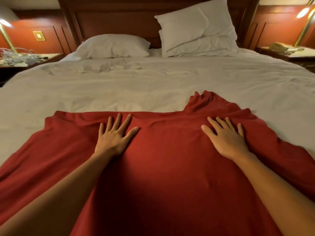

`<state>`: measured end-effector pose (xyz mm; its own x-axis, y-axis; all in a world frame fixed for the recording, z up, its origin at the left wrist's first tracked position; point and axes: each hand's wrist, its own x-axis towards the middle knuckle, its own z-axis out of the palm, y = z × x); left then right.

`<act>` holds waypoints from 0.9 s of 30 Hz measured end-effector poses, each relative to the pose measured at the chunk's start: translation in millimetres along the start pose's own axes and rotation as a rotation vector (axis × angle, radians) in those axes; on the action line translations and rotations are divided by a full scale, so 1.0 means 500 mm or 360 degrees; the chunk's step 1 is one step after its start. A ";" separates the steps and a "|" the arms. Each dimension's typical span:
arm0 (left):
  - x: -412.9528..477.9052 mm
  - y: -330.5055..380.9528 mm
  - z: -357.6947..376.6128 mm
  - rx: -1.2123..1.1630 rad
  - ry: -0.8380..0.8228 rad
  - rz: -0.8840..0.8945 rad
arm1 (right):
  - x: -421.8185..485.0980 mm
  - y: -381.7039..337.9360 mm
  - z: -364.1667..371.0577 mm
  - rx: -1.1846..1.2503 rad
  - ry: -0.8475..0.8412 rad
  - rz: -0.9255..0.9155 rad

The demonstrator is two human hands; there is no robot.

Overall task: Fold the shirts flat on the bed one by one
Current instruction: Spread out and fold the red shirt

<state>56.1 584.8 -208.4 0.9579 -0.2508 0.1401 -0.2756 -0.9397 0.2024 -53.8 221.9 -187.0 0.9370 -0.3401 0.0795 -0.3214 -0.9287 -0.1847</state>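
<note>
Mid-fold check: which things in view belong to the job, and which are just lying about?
Job: red shirt, spread on the bed; left hand and right hand, flat on it.
Lying about: flat pillow; propped pillows; left lamp; right lamp; clutter on left nightstand.

A single red shirt [170, 159] of plain, soft fabric, lying spread on the near part of the bed [153, 86], whose white cover shows shallow creases. The garment lies largely flat, with low wrinkles along its far edge, which runs almost straight from left to right. Right of centre a crumpled portion of the fabric projects from that edge toward the head of the bed. Both side margins fan outward; the near end passes out of view.
</note>
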 end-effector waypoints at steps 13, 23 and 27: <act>0.161 -0.015 0.046 -0.0169 0.0126 0.0098 | 0.414 -0.049 -0.069 0.0407 -0.0197 -0.0311; 0.155 -0.012 0.040 -0.0164 0.0110 0.0082 | 0.388 -0.087 0.046 -0.0095 -0.0420 -0.0205; 0.154 -0.009 0.038 -0.0148 0.0096 0.0076 | 0.365 -0.084 0.011 0.0071 -0.0259 -0.0168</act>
<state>132.9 565.4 -217.1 0.9376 -0.2777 0.2093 -0.3299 -0.9006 0.2829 131.3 199.9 -170.1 0.9760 -0.2097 -0.0583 -0.2175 -0.9493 -0.2271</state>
